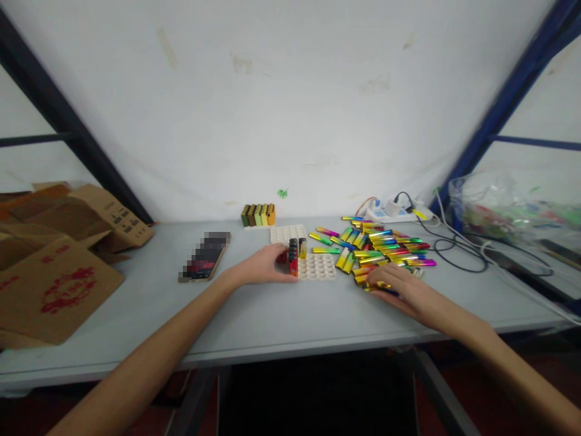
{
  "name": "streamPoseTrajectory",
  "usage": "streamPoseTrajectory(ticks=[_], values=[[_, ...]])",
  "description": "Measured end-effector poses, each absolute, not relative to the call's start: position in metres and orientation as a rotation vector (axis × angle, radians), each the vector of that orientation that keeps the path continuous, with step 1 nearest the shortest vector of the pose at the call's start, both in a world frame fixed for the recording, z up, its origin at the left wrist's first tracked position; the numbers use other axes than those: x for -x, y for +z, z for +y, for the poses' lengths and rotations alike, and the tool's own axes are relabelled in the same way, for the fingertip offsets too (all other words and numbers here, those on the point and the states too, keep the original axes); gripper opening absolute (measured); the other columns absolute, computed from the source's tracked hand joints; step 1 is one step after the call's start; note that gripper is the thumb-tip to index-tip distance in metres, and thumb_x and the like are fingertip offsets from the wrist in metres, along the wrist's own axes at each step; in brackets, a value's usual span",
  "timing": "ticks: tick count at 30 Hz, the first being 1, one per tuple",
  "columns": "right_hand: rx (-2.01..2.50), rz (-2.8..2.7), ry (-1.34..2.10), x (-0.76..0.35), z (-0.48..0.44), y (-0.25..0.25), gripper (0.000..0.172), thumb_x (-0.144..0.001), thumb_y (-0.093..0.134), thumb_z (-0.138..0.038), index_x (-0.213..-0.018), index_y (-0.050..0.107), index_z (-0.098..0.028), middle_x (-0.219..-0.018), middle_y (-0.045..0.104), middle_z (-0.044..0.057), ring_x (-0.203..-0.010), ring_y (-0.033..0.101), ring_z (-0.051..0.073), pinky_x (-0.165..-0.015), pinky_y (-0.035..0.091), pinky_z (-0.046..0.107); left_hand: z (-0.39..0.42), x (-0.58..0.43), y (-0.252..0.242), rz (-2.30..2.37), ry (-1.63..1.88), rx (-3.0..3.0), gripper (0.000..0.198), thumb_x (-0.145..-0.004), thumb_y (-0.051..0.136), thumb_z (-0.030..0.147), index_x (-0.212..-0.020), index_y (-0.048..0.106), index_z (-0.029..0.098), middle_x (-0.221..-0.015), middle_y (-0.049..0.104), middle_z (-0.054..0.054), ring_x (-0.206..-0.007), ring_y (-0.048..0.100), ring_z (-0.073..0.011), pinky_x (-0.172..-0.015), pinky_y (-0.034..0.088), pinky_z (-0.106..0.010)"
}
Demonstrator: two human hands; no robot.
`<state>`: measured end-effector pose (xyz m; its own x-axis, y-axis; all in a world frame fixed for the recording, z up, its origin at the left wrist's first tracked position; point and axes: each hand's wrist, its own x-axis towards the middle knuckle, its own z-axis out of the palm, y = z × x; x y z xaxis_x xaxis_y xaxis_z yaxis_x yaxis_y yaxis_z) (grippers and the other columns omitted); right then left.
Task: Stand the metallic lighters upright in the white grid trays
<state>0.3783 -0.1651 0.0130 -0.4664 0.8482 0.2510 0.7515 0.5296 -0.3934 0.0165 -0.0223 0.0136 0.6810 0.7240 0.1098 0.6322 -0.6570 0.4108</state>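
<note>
Several red lighters [293,264] with black tops stand in a row at the left side of a white holed tray [320,267]. My left hand [264,264] curls around this row, its thumb at the near end and its fingers at the far end. A yellow lighter [302,249] stands upright in the same tray, beside the row. To the right lies a loose pile of shiny, multicoloured tubes [380,242]. At the pile's near edge, my right hand [398,288] has its fingers closed on a shiny gold tube [377,286], partly covered by the fingers.
Behind the tray lies another white holed tray [287,233]. Standing lighters [258,215] fill a block by the wall. A phone [206,257] and cardboard boxes [68,272] are at the left. A power strip [393,212], cables and a plastic bag [512,206] occupy the right.
</note>
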Motion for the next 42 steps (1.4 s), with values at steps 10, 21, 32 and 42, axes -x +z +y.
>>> streamPoseTrajectory(ticks=[10,21,32,42], values=[[1.162,-2.090,0.417,-0.324,-0.076,0.063,0.049,-0.104,0.040,-0.055,-0.084,0.066,-0.019,-0.072,0.062,0.004,-0.068,0.054,0.018,-0.065,0.041,0.030,-0.024,-0.017,0.013,1.056,0.403,-2.519,0.065,-0.069,0.076,0.070,-0.104,0.064,0.017,-0.102,0.070,-0.009,-0.089,0.064,-0.0284,-0.081,0.052,-0.038],[1.128,-1.646,0.863,-0.287,-0.021,0.026,0.050,-0.075,0.075,-0.065,-0.083,0.066,-0.017,-0.059,0.048,-0.005,-0.052,0.038,0.010,-0.048,0.029,0.024,-0.023,-0.017,0.012,1.036,0.385,-2.541,0.067,-0.070,0.076,0.070,-0.105,0.064,0.015,-0.108,0.070,-0.012,-0.095,0.066,-0.0319,-0.083,0.052,-0.040],[0.915,-1.840,0.938,-0.275,-0.038,0.020,0.047,-0.098,0.047,-0.066,-0.082,0.050,-0.022,-0.071,0.054,-0.002,-0.067,0.052,0.014,-0.068,0.046,0.028,-0.021,-0.015,0.008,1.004,0.407,-2.525,0.071,-0.070,0.077,0.069,-0.114,0.064,0.014,-0.117,0.069,-0.015,-0.105,0.065,-0.0341,-0.091,0.051,-0.043],[1.070,-1.444,1.164,-0.268,-0.038,0.012,0.058,-0.092,0.042,-0.073,-0.061,0.037,-0.024,-0.053,0.026,-0.006,-0.046,0.020,0.010,-0.045,0.017,0.027,-0.022,-0.015,0.010,1.038,0.382,-2.508,0.073,-0.070,0.076,0.071,-0.114,0.064,0.015,-0.116,0.069,-0.015,-0.103,0.065,-0.0336,-0.090,0.052,-0.043]])
